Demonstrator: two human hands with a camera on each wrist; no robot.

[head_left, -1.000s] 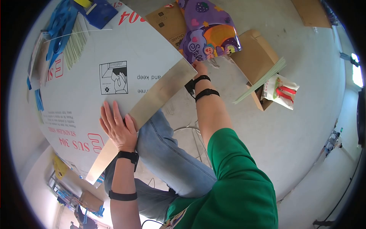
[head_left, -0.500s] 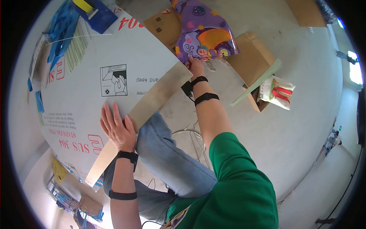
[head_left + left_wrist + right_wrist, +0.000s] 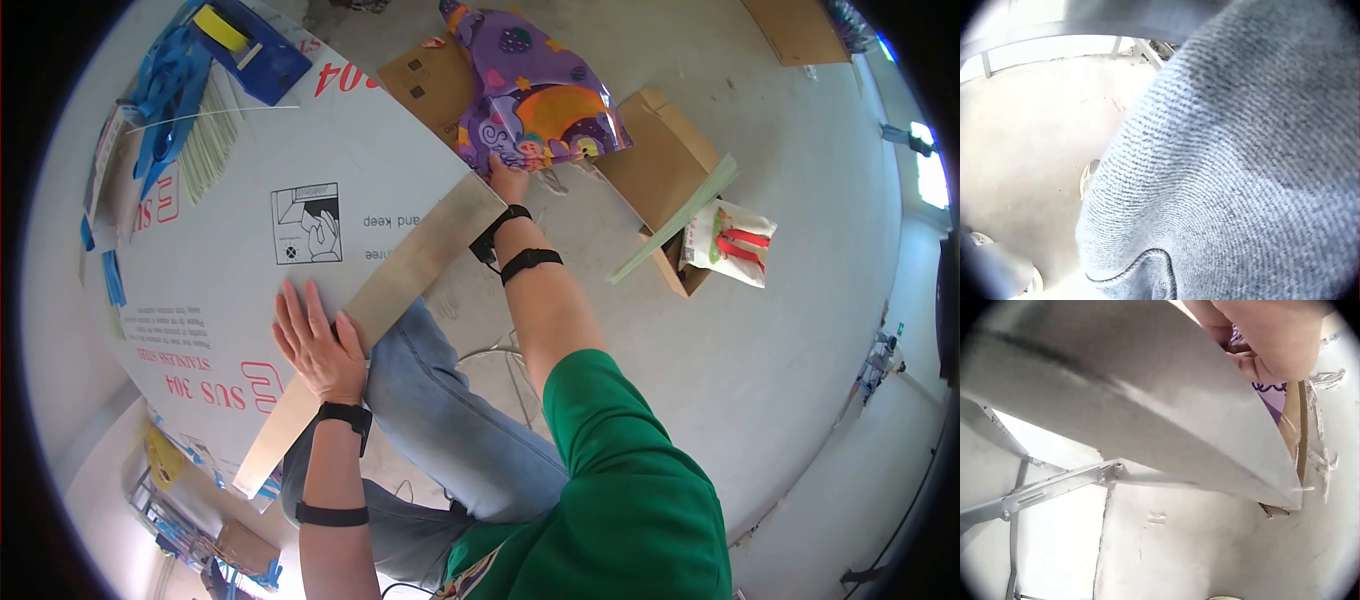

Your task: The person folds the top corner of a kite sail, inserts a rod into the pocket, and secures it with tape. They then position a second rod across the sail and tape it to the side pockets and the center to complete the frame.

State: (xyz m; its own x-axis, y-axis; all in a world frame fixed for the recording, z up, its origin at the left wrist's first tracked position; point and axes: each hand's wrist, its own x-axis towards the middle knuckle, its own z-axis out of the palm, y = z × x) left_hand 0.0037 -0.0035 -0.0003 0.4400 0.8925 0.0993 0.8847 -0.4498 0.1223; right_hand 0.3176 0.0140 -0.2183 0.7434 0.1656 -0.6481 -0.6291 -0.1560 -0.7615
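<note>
In the head view the left hand (image 3: 322, 352) lies flat with spread fingers on the white printed tabletop (image 3: 230, 270), by its metal edge. The right hand (image 3: 507, 180) is past the table's far corner and grips the lower end of a shiny purple patterned bag (image 3: 545, 95). The right wrist view shows curled fingers (image 3: 1272, 337) against the purple bag (image 3: 1270, 400), beyond the metal table edge (image 3: 1147, 406). Denim fabric (image 3: 1222, 169) fills much of the left wrist view, where the left hand does not show.
A blue tape dispenser (image 3: 245, 50), blue straps (image 3: 165, 90) and pale strips (image 3: 212, 145) lie on the tabletop. An opened cardboard box (image 3: 660, 165) with pale green strips (image 3: 680, 215) and a white packet (image 3: 730, 243) is at the right. Flat cardboard (image 3: 425, 90) lies beyond the table.
The right hand has moved slightly left and down and now grips the bag, which has shifted a little. The left hand stays flat on the tabletop; the head view has shifted slightly.
</note>
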